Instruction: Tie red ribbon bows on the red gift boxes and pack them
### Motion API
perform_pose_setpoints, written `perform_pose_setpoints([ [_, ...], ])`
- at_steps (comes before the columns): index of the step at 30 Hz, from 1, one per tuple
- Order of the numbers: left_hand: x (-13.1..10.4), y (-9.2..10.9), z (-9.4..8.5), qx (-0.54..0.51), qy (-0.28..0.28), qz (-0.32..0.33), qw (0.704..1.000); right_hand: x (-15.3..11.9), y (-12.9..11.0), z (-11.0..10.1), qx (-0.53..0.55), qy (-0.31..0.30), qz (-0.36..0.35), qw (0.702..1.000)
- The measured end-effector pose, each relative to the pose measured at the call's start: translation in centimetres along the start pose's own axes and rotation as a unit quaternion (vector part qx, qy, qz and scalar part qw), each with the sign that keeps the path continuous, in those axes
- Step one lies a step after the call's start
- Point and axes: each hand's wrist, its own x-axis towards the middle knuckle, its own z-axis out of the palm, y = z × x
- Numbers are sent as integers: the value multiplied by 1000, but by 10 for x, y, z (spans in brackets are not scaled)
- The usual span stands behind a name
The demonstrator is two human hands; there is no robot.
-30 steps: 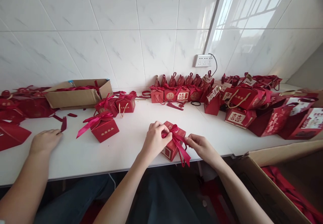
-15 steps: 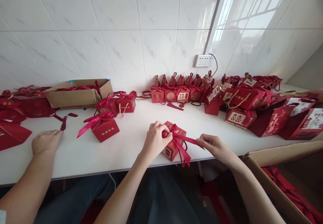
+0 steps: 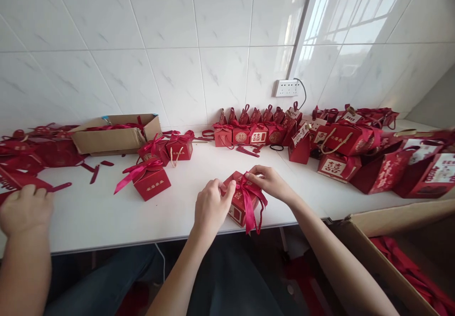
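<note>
A small red gift box [image 3: 236, 211] with gold print stands at the table's front edge, directly before me. A shiny red ribbon [image 3: 249, 207] is tied in a bow on its top, its tails falling over the front beside a twisted cord handle [image 3: 260, 218]. At the box's left upper side, my left hand [image 3: 211, 207] is closed with thumb and forefinger at the bow's left part. From the right, my right hand [image 3: 272, 183] pinches the ribbon near the knot. The fingertips partly cover the bow.
A co-worker's hand [image 3: 28, 209] is at the left by a red strip. A finished-looking red box [image 3: 152, 185] stands left of mine. Rows of red boxes [image 3: 241, 135] line the wall. Cardboard cartons stand at back left [image 3: 110, 140] and front right [image 3: 387, 211].
My right hand has moved left from the pulled-out ribbon end to the knot. My left hand has shifted slightly left and down. The co-worker's hand has moved left.
</note>
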Motion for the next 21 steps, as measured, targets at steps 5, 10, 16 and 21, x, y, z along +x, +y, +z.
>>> perform_pose_setpoints([
  [5,3,1,8,-21,-3,-4,1000,0,0,9,71,34,49,996],
  [10,-8,-9,19,-75,48,18,996,-2,-1,15,165,40,102,980],
  [16,-19,-13,23,-109,70,40,991,-3,2,19,201,49,118,971],
  [21,-17,-16,24,-111,70,40,991,-5,5,20,228,57,130,963],
])
